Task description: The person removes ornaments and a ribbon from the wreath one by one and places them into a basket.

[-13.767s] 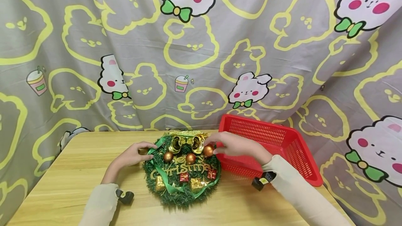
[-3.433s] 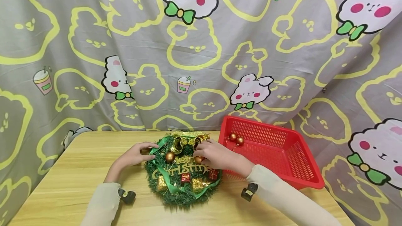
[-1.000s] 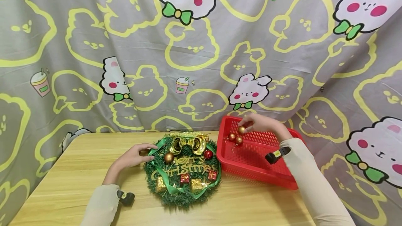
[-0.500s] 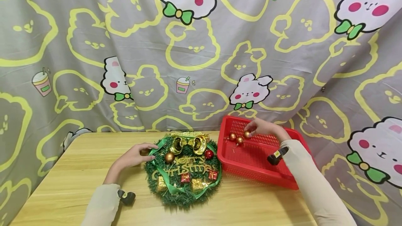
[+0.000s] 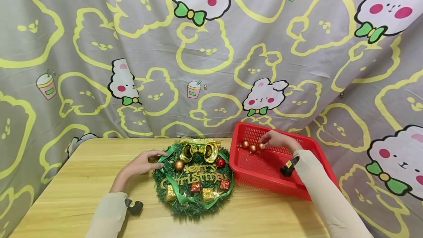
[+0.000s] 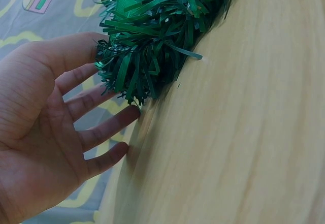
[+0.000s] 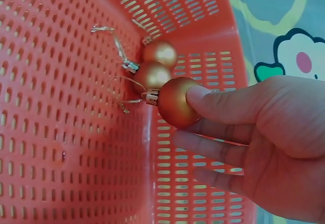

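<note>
In the red basket, my right hand (image 5: 275, 139) pinches a gold Christmas bauble (image 7: 177, 103) between thumb and fingers. A thin gold string hangs from its cap. Right beside it, two similar baubles (image 5: 245, 144) lie against the basket's left end. My left hand (image 5: 143, 162) rests at the left edge of a green Christmas wreath (image 5: 193, 208), its fingers extended and loosely spread and the tips at the tinsel (image 6: 137, 66). On the wreath sit a gold bauble (image 5: 179, 165), a red bauble (image 5: 220, 162), gold bells (image 5: 209, 152), green ribbon (image 5: 180, 194) and "Merry Christmas" lettering (image 5: 195, 179).
The red perforated basket (image 5: 264, 183) stands to the right of the wreath on a wooden table (image 5: 92, 164). A grey curtain (image 5: 211, 83) with cartoon animals hangs behind the table. Each wrist wears a small black camera (image 5: 133, 206).
Gold baubles have gone from the wreath's right and middle; two now lie in the basket. My right hand carried a third there and lowered it beside them. My left hand stays put.
</note>
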A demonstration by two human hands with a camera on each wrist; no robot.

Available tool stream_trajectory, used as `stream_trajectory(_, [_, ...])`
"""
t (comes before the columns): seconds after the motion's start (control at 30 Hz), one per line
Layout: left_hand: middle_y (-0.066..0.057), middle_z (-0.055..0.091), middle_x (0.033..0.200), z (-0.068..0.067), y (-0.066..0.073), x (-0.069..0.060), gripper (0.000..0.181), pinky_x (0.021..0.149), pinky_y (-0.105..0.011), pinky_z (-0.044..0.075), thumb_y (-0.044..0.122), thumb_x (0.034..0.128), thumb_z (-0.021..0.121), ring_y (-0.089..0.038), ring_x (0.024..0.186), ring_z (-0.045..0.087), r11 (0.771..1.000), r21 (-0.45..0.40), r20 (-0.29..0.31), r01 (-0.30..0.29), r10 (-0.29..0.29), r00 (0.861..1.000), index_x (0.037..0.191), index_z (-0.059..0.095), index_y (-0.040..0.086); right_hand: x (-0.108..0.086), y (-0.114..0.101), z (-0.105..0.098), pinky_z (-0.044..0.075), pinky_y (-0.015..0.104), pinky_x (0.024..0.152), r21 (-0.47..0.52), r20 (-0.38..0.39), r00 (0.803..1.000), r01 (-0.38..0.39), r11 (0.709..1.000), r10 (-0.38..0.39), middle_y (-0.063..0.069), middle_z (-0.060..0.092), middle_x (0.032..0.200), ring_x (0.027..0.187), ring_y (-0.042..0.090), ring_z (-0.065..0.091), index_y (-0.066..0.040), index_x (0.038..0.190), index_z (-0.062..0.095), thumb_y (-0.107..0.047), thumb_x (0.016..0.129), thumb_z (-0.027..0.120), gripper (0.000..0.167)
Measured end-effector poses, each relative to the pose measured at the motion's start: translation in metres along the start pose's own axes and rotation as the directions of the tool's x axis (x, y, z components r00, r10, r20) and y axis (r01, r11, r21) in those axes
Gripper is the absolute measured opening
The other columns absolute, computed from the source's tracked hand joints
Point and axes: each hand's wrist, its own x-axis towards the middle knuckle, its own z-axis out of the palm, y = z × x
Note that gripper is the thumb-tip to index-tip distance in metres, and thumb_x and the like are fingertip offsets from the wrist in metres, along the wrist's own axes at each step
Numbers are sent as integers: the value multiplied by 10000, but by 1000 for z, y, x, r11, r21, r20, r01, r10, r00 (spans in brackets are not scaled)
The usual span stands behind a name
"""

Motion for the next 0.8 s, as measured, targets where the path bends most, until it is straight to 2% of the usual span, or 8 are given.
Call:
stream_trajectory(0.1, [-253, 579, 1424, 0, 0, 0, 436, 1098, -652, 437, 192, 943, 724, -491, 1315, 521, 1000, 8, 5, -9, 9, 1000, 1345, 634, 50, 4, 1, 4, 578, 456, 976, 22, -5, 998, -67, 998, 67, 169, 751, 1142, 1059, 232, 698, 43, 1198, 710, -141, 937, 728, 320])
stream_trajectory(0.23, [-253, 582, 1420, 1, 1, 1, 431, 1092, -647, 444, 198, 946, 723, -490, 1310, 524, 1000, 16, 6, -7, 7, 1000, 1343, 638, 54, 8, 3, 8, 559, 487, 1005, 13, -12, 993, -113, 993, 114, 200, 738, 1164, 1091, 284, 687, 66, 1207, 696, -100, 941, 715, 314])
stream_trajectory(0.5, [-250, 579, 1426, 0, 3, 1, 432, 1105, -650, 430, 188, 943, 728, -488, 1325, 514, 1000, -6, 6, 7, -7, 1000, 1343, 637, 53, 10, 6, 12, 586, 451, 952, 19, -5, 995, -104, 994, 104, 205, 742, 1127, 1041, 257, 689, 92, 1181, 695, -56, 934, 707, 289])
stream_trajectory(0.8, [-260, 576, 1423, -1, 5, 0, 433, 1100, -660, 429, 170, 942, 728, -497, 1326, 509, 1000, -21, 11, -14, 14, 1000, 1342, 632, 37, 11, 9, 18, 597, 418, 903, -17, -16, 997, -82, 997, 81, 211, 742, 1113, 987, 231, 682, 94, 1163, 704, -31, 932, 691, 263])
